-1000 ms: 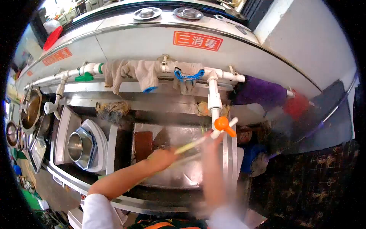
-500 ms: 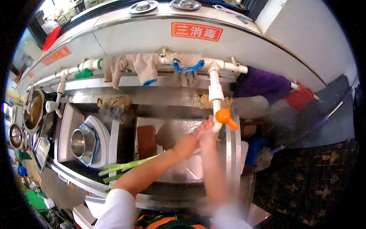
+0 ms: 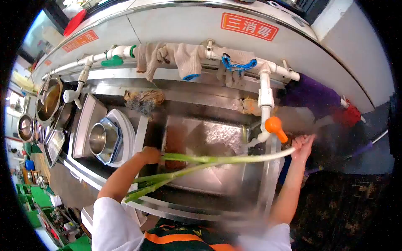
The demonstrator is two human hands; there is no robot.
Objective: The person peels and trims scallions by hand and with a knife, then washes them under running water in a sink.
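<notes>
A long green onion stretches across the right sink basin, its white stem to the right and its forked green leaves to the left. My right hand is closed on the white end, just right of the orange-handled tap. At the left, my left hand is closed round the tip of the upper leaf, over the basin divider. The lower leaves hang free toward the sink's front edge. Water runs from the tap into the basin behind the onion.
A reddish-brown block lies in the basin. In the left basin are white tubs and a steel pot. Gloves hang on the white pipe. A scouring pad rests on the rear ledge. A purple cloth hangs at right.
My hands were together under the tap; now they are far apart, left hand to the left and right hand to the right, with the onion stretched between them. Water now shows running. The view has shifted.
</notes>
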